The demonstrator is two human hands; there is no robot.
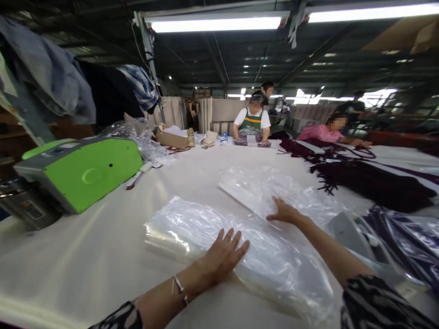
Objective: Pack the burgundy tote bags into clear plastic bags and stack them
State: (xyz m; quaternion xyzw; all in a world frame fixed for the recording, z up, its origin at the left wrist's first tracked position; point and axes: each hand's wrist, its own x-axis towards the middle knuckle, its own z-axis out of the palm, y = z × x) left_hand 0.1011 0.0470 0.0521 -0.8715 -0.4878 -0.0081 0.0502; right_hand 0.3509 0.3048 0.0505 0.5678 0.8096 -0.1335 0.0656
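A thick stack of clear plastic bags [192, 224] lies across the table in front of me. My left hand [224, 253] rests flat on it, fingers stretched out. Just beyond is a second pile of clear plastic bags [250, 187], with a straight folded edge on its left side. My right hand [284, 212] touches this pile near its front edge, thumb and fingers apart. Nothing shows gripped in either hand. The plastic is crinkled and shiny, so single bags are hard to tell apart.
A green and grey machine [92, 171] stands at the left beside a metal canister [32, 205]. Dark maroon fringed textiles [373, 183] and packed striped items [408, 237] lie at the right. A person in a green apron [252, 123] works across the white table [103, 256].
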